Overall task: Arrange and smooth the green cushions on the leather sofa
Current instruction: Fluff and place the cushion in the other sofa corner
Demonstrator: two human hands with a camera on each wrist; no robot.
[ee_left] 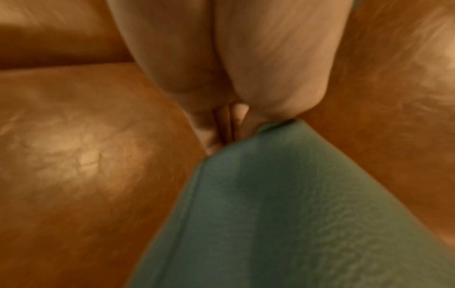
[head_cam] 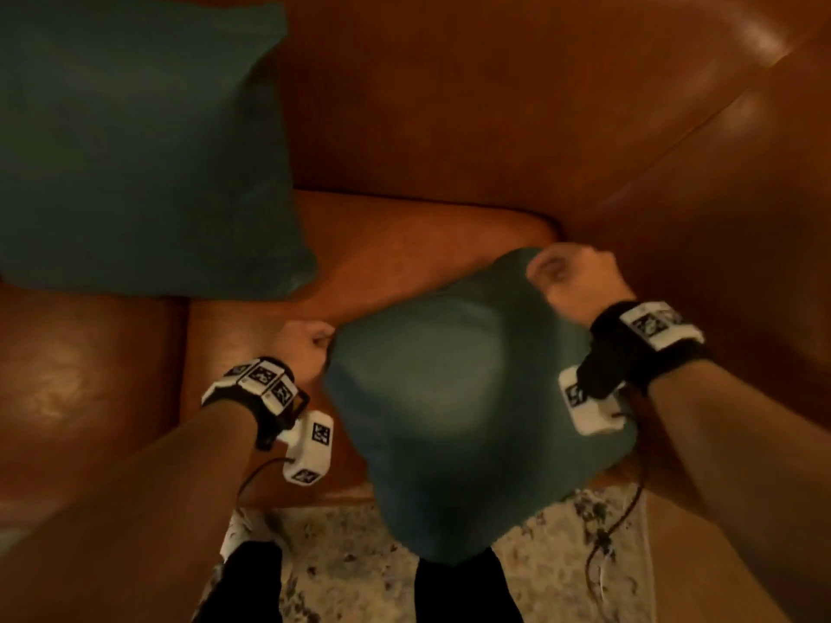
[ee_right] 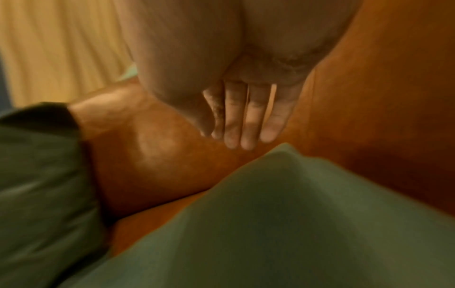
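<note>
A green cushion (head_cam: pixel 449 397) hangs between my hands over the front edge of the brown leather sofa (head_cam: pixel 404 245), tilted like a diamond. My left hand (head_cam: pixel 310 344) pinches its left corner; the left wrist view shows the fingers (ee_left: pixel 236 124) closed on the fabric (ee_left: pixel 283 214). My right hand (head_cam: pixel 571 276) is curled at the top right corner. In the right wrist view its fingertips (ee_right: pixel 241 136) sit just above the cushion's peak (ee_right: pixel 283 155), with no fabric between them. A second green cushion (head_cam: pixel 135 141) leans upright against the sofa back at the left.
The sofa's armrest (head_cam: pixel 719 218) rises close on the right. A speckled floor (head_cam: pixel 341 550) and my dark trouser legs (head_cam: pixel 252 582) lie below the seat's front edge. Bare seat leather (head_cam: pixel 90 375) shows at the left.
</note>
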